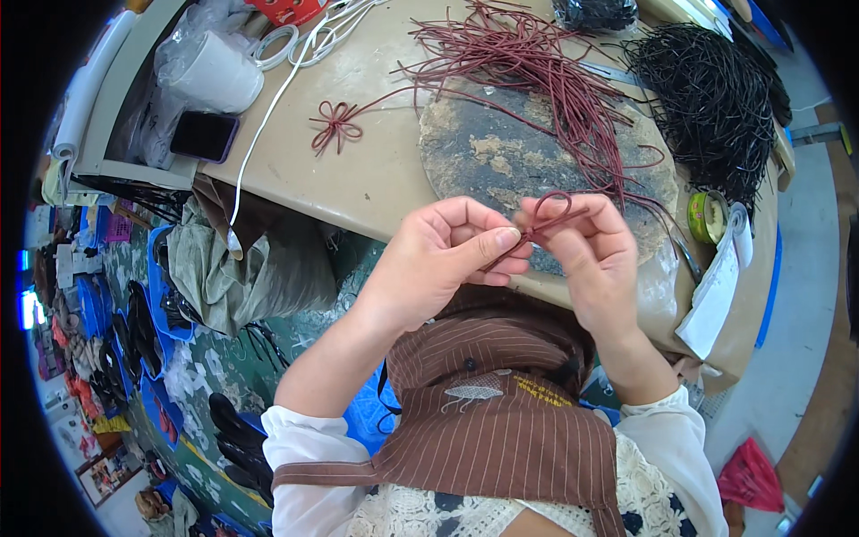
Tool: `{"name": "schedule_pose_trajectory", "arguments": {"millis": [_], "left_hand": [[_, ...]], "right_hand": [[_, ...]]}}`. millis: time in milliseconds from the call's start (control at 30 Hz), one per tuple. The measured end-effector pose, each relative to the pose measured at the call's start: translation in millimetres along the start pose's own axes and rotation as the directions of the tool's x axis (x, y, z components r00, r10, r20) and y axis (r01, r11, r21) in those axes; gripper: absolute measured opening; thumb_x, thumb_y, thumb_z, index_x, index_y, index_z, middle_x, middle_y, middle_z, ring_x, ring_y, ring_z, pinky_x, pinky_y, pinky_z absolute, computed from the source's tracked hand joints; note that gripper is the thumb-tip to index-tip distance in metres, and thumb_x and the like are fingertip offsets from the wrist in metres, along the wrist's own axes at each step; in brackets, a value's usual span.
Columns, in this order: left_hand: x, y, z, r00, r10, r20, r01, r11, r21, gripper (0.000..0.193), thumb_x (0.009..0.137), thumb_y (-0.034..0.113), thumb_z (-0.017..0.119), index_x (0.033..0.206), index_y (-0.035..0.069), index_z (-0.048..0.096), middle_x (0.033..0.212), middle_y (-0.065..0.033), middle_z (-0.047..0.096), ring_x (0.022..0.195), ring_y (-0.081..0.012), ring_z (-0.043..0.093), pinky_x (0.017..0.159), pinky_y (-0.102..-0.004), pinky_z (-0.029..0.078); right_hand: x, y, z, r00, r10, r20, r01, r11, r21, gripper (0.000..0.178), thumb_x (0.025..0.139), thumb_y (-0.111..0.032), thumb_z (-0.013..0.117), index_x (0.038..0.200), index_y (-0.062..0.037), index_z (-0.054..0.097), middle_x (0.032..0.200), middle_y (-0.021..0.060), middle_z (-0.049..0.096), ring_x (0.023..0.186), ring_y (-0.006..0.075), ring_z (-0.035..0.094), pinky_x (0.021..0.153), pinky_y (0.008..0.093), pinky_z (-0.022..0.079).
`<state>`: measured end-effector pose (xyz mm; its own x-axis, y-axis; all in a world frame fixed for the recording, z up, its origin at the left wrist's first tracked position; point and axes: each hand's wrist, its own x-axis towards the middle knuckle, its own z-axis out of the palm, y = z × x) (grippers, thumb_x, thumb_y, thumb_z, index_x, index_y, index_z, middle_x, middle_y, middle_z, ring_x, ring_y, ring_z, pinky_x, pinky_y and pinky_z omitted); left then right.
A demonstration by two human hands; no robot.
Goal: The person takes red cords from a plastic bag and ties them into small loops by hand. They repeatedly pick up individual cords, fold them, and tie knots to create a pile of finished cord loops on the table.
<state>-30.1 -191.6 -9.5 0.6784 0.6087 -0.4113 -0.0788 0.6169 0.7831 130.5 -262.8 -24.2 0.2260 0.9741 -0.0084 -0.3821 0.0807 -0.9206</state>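
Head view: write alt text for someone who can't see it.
A person's left hand and right hand hold a looped dark-red cord at the near edge of a round, worn board on a tan table. Similar cords lie partly on the board; black strands lie right, a looped cord knot and phone left.

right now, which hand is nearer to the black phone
Left. The left hand is to the right of the phone and closer to the person's body; the right hand is farther right, beyond the left one.
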Motion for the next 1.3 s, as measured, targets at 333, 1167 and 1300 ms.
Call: {"name": "schedule_pose_trajectory", "arguments": {"millis": [333, 1167, 1300], "left_hand": [[2.5, -30.3, 0.4, 0.983, 0.139, -0.120, -0.154, 0.980, -0.127, 0.011, 0.087, 0.010, 0.056, 0.093, 0.001, 0.057, 0.085, -0.0092, 0.064, 0.076, -0.0147, 0.064, 0.067, -0.0250, 0.054], [52.5, 5.1, -12.1, 0.449, 0.722, 0.527, -0.517, -0.271, 0.812, 0.029, 0.072, 0.009, 0.066, 0.101, 0.014, 0.065, 0.097, -0.0059, 0.064, 0.099, -0.0215, 0.058, 0.099, -0.0442, 0.032], [23.1, 9.8, -5.1, 0.576, 0.656, 0.488, -0.649, 0.003, 0.761, 0.019, 0.074, 0.010, 0.066, 0.093, 0.011, 0.068, 0.082, -0.0066, 0.066, 0.079, -0.0187, 0.063, 0.087, -0.0382, 0.043]], "right_hand": [[-1.9, 23.1, 11.3, 0.985, 0.149, -0.090, -0.127, 0.968, 0.215, 0.029, 0.081, 0.004, 0.058, 0.105, -0.0011, 0.042, 0.094, 0.0132, 0.059, 0.089, 0.0148, 0.058, 0.078, 0.0266, 0.049], [38.0, -50.2, -28.4, 0.892, 0.394, 0.221, -0.162, 0.736, -0.657, 0.015, 0.085, -0.013, 0.055, 0.086, 0.0015, 0.057, 0.060, 0.0038, 0.056, 0.053, 0.0094, 0.052, 0.049, 0.0227, 0.041], [23.6, -71.4, -31.9, 0.699, 0.601, 0.388, -0.461, 0.793, -0.397, 0.017, 0.090, -0.014, 0.051, 0.088, 0.0017, 0.057, 0.064, 0.0023, 0.057, 0.049, 0.0030, 0.047, 0.046, 0.0163, 0.037]]}}
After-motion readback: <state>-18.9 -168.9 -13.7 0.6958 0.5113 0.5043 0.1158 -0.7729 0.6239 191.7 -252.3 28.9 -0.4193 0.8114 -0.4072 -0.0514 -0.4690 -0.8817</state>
